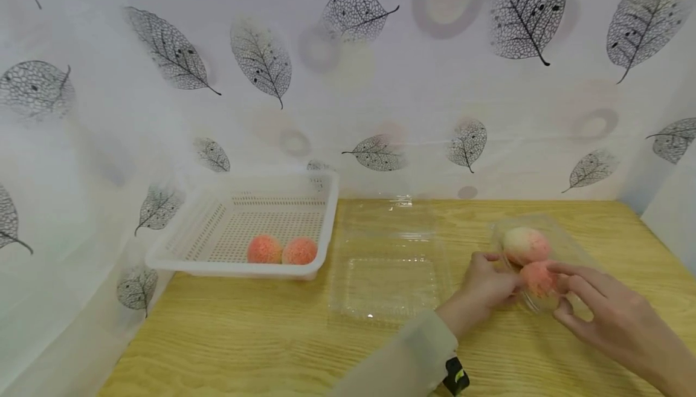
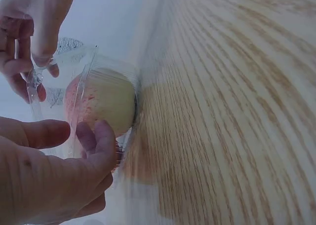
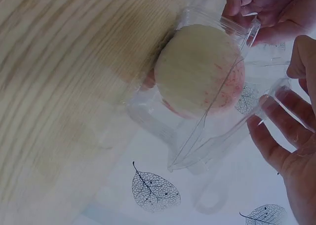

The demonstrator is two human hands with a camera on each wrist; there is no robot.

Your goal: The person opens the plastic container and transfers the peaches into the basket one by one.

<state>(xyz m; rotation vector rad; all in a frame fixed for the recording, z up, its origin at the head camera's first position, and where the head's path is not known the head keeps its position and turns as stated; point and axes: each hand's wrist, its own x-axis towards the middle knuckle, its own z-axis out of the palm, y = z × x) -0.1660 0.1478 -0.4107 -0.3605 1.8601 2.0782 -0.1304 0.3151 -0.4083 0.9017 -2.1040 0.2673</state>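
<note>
Two pink-and-cream peaches sit in a clear plastic clamshell box on the right of the table. At its left front side, my left hand grips the box rim, thumb and fingers on either side in the left wrist view. From the right, my right hand pinches the edge of the lid, which stands partly raised over the peaches. In the right wrist view one peach shows plainly through the plastic; the other is mostly hidden behind it.
A white perforated basket at the back left holds two peaches. Between it and my hands lies another clear clamshell box, its lid folded back. A leaf-print curtain hangs behind the wooden table.
</note>
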